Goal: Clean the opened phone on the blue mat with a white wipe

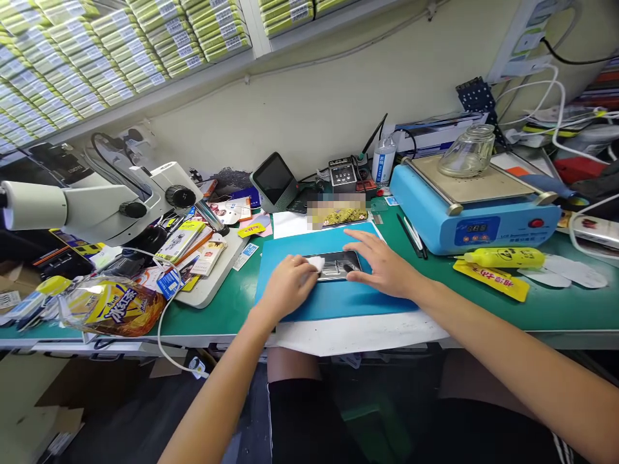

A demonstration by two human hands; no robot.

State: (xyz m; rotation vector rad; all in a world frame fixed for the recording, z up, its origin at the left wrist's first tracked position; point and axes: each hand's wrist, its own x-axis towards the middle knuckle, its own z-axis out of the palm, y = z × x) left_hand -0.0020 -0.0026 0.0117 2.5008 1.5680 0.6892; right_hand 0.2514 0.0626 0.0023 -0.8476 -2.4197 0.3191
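Observation:
A dark, glossy smartphone (338, 265) lies flat on a blue mat (333, 308) at the middle of the bench, bright reflections across its glass. My left hand (289, 283) rests over the phone's left end, fingers closed on a crumpled white wipe (316, 262) pressed to the glass. At the phone's right end is my right hand (380, 265), holding nothing, with its thumb and fingers spread apart around that end. Its thumb is by the near edge; I cannot tell whether it touches. White paper (358, 332) shows under the mat's near edge.
A blue screen-separator machine (483, 219) bearing a glass jar (468, 151) stands right, behind a yellow tube (505, 258). To the left are a microscope (101, 209) and a tea bottle (113, 306) lying down. A patterned phone (345, 214) and a soldering station (343, 174) are behind the mat.

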